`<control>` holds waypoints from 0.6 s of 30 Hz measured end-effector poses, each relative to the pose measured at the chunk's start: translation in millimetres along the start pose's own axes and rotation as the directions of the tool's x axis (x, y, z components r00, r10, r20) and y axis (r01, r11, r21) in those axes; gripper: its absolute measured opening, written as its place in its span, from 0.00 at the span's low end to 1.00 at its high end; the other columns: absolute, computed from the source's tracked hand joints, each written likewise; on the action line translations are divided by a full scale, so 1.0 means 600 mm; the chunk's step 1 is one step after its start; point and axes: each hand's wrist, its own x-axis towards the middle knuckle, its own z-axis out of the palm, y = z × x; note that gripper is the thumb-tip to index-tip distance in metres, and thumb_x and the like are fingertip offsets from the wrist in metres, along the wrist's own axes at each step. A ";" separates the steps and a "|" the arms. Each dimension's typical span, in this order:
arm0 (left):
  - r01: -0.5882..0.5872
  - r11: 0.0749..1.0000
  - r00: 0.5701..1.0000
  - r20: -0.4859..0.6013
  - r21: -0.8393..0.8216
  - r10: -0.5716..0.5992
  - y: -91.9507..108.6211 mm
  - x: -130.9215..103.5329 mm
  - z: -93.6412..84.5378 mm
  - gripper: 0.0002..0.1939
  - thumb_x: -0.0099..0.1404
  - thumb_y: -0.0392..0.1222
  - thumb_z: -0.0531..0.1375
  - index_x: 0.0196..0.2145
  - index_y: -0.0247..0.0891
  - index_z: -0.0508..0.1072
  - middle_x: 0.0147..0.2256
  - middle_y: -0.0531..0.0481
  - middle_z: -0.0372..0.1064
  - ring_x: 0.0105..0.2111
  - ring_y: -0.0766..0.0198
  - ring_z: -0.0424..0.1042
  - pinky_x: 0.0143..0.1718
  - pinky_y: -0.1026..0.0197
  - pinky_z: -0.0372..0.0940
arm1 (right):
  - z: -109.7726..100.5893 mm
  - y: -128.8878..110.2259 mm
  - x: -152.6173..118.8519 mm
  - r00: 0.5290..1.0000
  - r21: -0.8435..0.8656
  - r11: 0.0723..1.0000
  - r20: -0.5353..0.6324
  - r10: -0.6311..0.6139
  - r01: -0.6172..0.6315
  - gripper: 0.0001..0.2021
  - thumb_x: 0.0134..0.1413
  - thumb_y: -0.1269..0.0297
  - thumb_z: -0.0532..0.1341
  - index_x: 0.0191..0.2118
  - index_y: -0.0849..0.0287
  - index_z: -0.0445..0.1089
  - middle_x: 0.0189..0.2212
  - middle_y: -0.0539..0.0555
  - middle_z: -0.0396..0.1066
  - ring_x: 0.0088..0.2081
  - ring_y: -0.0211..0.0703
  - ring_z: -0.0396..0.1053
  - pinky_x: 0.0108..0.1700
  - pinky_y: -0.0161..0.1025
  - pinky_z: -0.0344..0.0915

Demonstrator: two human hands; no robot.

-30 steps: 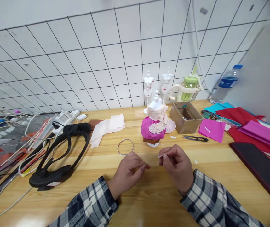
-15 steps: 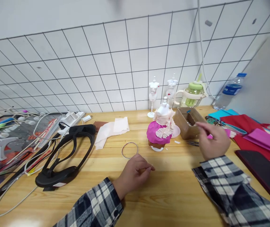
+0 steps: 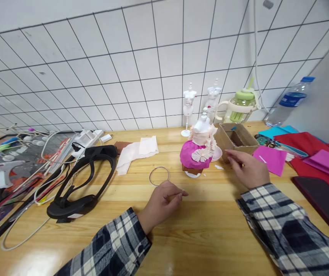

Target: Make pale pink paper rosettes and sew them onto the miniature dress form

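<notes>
Magenta cloth (image 3: pixel 191 155), gathered into a puffed skirt, wraps the white dress form (image 3: pixel 202 126), upright at one o'clock from the left hand (image 3: pixel 164 203), probably central so both hands reach it. Pleated pale-pink rosette (image 3: pixel 201 155) fans over the cloth. Left thumb and forefinger tips nearly meet; cannot tell if they pinch anything. Thin round hoop (image 3: pixel 159 167) lies at that hand's twelve o'clock. Right hand (image 3: pixel 247 168) curls palm-down, cardboard box (image 3: pixel 224 142) at its eleven o'clock; grip hidden, cannot tell.
</notes>
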 end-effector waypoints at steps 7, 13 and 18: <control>-0.116 0.993 0.981 -0.153 0.022 0.118 0.013 -0.006 -0.009 0.10 0.66 0.38 0.55 0.35 0.38 0.78 0.27 0.47 0.74 0.30 0.63 0.69 0.35 0.58 0.63 | -0.049 -0.122 -0.051 0.968 0.472 0.852 -0.207 -0.144 0.227 0.08 0.52 0.70 0.58 0.39 0.54 0.67 0.26 0.50 0.69 0.25 0.39 0.64 0.28 0.37 0.62; -0.219 0.972 0.961 -0.152 0.089 0.230 0.019 -0.004 -0.013 0.08 0.63 0.34 0.57 0.34 0.39 0.77 0.26 0.48 0.74 0.28 0.64 0.69 0.34 0.58 0.63 | -0.045 -0.242 -0.076 0.979 0.629 0.777 0.158 -0.127 -0.001 0.09 0.54 0.66 0.61 0.42 0.55 0.71 0.29 0.52 0.69 0.33 0.43 0.66 0.37 0.42 0.64; -0.279 0.950 0.948 -0.118 0.138 0.296 0.015 -0.004 -0.006 0.07 0.62 0.34 0.57 0.33 0.39 0.75 0.26 0.48 0.73 0.28 0.64 0.68 0.33 0.58 0.63 | -0.037 -0.243 -0.078 0.970 0.645 0.755 0.236 -0.055 -0.114 0.06 0.55 0.63 0.63 0.38 0.54 0.74 0.29 0.51 0.71 0.34 0.42 0.67 0.38 0.41 0.64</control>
